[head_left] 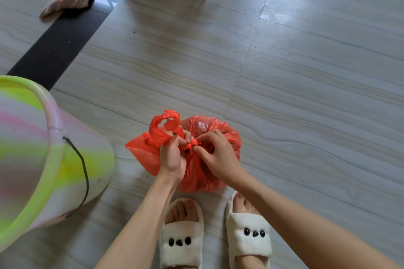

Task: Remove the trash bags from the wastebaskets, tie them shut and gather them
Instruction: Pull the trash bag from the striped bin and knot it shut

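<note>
Your red trash bag (196,170) sits on the floor (284,72) just ahead of your slippers (181,240), its knot (193,144) at the top between your hands. Your left hand (172,157) clenches the twisted handle tail (162,126), which loops off toward eleven o'clock; your right hand (218,157) pinches the plastic at the knot's three o'clock side. Both are equally near, so the tightening pull probably runs left-right. The striped wastebasket (43,148) stands at nine o'clock, well apart.

You get soft daylight from the upper right, with pale glare on the floor tiles (306,13). The bucket (43,159) at your left edge is blurred, and the floor lines bend toward the edges.
</note>
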`<state>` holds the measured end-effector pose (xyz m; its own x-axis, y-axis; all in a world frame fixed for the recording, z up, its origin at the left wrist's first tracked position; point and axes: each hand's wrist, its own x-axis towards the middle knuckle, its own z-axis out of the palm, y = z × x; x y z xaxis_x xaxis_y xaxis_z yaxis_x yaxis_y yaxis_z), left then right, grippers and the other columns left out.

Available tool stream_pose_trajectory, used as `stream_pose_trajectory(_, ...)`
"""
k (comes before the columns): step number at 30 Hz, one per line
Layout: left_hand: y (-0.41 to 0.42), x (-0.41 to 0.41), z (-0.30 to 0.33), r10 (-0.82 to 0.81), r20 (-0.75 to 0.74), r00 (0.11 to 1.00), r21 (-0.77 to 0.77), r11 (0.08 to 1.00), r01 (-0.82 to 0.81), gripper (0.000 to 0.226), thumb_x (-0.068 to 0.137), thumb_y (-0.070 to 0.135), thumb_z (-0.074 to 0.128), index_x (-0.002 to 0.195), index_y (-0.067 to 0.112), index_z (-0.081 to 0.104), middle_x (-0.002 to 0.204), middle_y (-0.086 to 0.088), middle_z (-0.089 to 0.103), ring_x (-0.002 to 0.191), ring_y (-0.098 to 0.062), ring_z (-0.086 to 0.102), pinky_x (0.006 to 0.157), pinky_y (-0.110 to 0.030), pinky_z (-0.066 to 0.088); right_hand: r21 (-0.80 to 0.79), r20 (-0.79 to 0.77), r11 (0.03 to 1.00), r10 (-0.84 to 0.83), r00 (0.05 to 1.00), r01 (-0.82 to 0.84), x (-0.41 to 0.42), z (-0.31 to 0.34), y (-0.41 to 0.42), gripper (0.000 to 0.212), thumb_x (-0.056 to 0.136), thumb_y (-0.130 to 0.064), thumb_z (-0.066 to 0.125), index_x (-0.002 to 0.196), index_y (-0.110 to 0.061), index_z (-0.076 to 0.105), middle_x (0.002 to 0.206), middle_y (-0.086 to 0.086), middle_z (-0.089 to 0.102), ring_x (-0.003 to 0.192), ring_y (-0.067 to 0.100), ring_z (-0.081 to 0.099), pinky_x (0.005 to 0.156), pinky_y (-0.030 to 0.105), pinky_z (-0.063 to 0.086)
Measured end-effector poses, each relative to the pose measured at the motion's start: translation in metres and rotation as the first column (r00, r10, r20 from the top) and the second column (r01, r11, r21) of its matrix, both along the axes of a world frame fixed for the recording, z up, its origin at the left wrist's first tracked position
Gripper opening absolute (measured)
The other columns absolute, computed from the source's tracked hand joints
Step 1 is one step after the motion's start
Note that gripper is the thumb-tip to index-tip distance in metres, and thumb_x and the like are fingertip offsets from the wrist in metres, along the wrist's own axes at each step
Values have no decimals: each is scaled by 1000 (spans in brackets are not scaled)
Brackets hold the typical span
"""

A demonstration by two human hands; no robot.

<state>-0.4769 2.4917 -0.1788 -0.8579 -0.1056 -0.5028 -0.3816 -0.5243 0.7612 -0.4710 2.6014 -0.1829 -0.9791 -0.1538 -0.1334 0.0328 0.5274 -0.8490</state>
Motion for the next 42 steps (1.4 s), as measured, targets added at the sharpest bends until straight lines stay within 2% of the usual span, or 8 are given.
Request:
stream_pose_trajectory(7, 2, 2, 2, -15, 6, 1000, -69, 998, 16, 54, 79, -8, 27, 41, 20, 52, 49, 9, 48, 50, -4, 46, 59, -19, 36, -12, -4, 999, 30, 1000, -30, -5, -6, -1, 7, 80, -16, 61, 78, -12, 56, 73, -14, 41, 68, 6, 42, 64, 12, 33)
stream_pose_trajectory(12, -20, -7, -5, 93, 83, 992, -268, 961, -67, 43, 97, 32, 37, 63, 14, 57, 57, 0, 60, 62, -16, 59, 70, -33, 48, 37, -61, 998, 51, 997, -49, -3, -8, 5, 11, 72, -28, 42, 71, -17, 41, 73, -2, 42, 68, 13, 37, 61, 18, 28)
stream_pose_trajectory(16, -16, -5, 0, 91, 168, 982, -721, 690, 59, 48, 98, 32, 37, 61, 4, 53, 69, -17, 61, 79, -29, 57, 73, -35, 40, 405, -300, 911, 211, 930, -76, -8, -6, 13, 14, 66, -20, 42, 65, -7, 47, 66, 9, 51, 62, 25, 48, 57, 28, 31)
stream_pose_trajectory(19, -10, -3, 15, 14, 149, 989, -879, 460, 126, 46, 99, 26, 32, 84, -8, 60, 96, -32, 64, 97, -42, 57, 73, -36, 36, 550, -394, 832, 333, 856, -70, -13, -2, 18, 10, 63, -14, 44, 64, -7, 50, 65, 11, 54, 60, 29, 51, 53, 36, 42)
stream_pose_trajectory(25, -16, -10, 16, -21, 206, 978, -938, 282, 203, 47, 99, 29, 30, 94, -7, 60, 105, -31, 63, 102, -44, 56, 81, -40, 41, 459, -432, 855, 451, 781, -241, -20, 14, 20, 8, 65, -8, 45, 69, -3, 51, 71, 10, 59, 69, 20, 45, 62, 30, 35)
stream_pose_trajectory(32, -25, -10, 4, -39, 226, 973, -951, 209, 229, 43, 97, 25, 34, 92, -9, 60, 101, -32, 63, 102, -45, 55, 86, -45, 41, 147, -127, 952, 289, 949, -270, -15, 14, 22, 24, 79, -8, 44, 99, -2, 56, 94, 8, 62, 84, 4, 46, 78, -2, 28)
stream_pose_trajectory(37, -28, -2, -4, -80, 303, 950, -953, -12, 303, 31, 94, 20, 36, 93, 0, 59, 102, -20, 64, 108, -37, 48, 90, -43, 32, 298, -157, 899, 378, 912, -321, -15, 8, 34, 12, 84, -7, 44, 86, -4, 56, 84, 14, 60, 80, 29, 55, 73, 20, 33)
stream_pose_trajectory(42, -35, 1, -5, -73, 368, 927, -929, -62, 364, 41, 96, 21, 27, 85, 1, 61, 98, -18, 66, 108, -34, 48, 92, -41, 27, 477, -158, 804, 476, 865, -355, -20, 4, 56, 19, 74, 8, 50, 83, -8, 54, 80, 11, 59, 77, 29, 53, 71, 28, 39)
